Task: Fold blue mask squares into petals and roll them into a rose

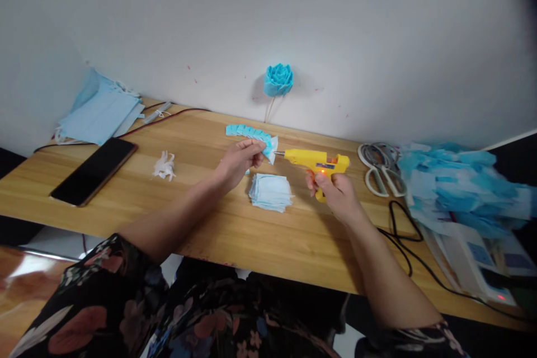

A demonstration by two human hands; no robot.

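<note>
My left hand [243, 161] pinches a small folded piece of blue-and-white mask fabric [272, 151] just in front of the row of blue folded pieces [243, 130]. In my right hand [334, 191] is a yellow glue gun [308, 158], its light glowing orange near the trigger. The metal nozzle points left and its tip is at the edge of the fabric piece; whether they touch I cannot tell. Below my hands lies a stack of pale blue cut squares [271, 192]. A blue fabric flower [278, 79] on a thin stick leans against the wall.
On the left lie a black phone [94, 171], white scraps [164, 165] and a pile of face masks [100, 111]. To the right are white-handled scissors [384, 176], a heap of blue scraps [457, 179], a black cord [405, 235] and a power strip [472, 260] with a red light.
</note>
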